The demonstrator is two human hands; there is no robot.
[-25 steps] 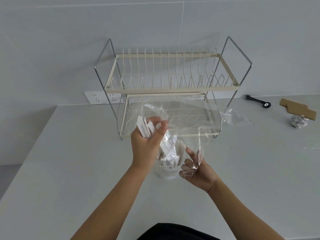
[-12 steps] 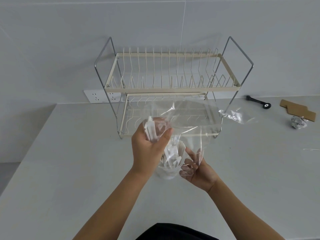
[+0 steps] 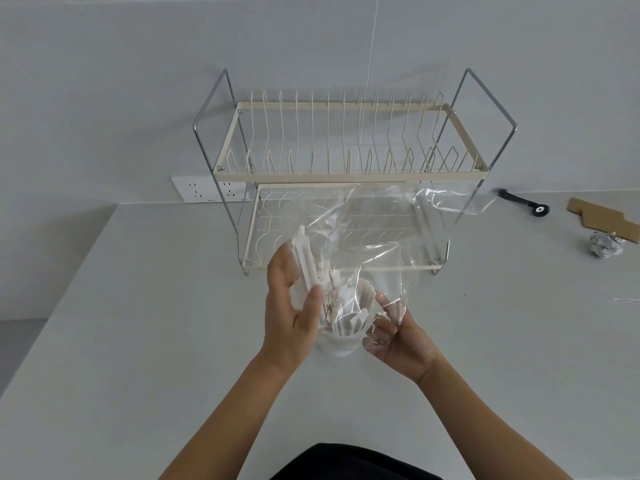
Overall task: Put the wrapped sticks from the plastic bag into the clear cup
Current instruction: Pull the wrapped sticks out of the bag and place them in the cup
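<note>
the clear cup [image 3: 337, 342] stands on the white counter [image 3: 138, 341], in front of the two-level dish rack [image 3: 346, 168], and all places here are told from this cup. the left hand [image 3: 291, 317] is at the left side of the cup, a little above its rim. its fingers and thumb close around a bundle of wrapped sticks [image 3: 306, 263]; the sticks are white, they lean, and their lower ends point down into the mouth of the cup. more wrapped sticks are already inside the cup, standing in different directions. the right hand [image 3: 398, 341] is at the right side of the cup, just beside its wall. its fingers pinch the lower edge of the plastic bag [image 3: 374, 230]. the bag is transparent and crumpled, it goes up and back from the cup, and it covers part of the lower level of the rack. i cannot tell if the bag touches the rim of the cup.

far to the right of the cup, near the wall, lie a black tool [image 3: 523, 204], a brown cardboard piece [image 3: 602, 221] and a ball of crumpled foil [image 3: 606, 244]. behind the cup to the left, on the wall, is a white socket [image 3: 201, 194].
</note>
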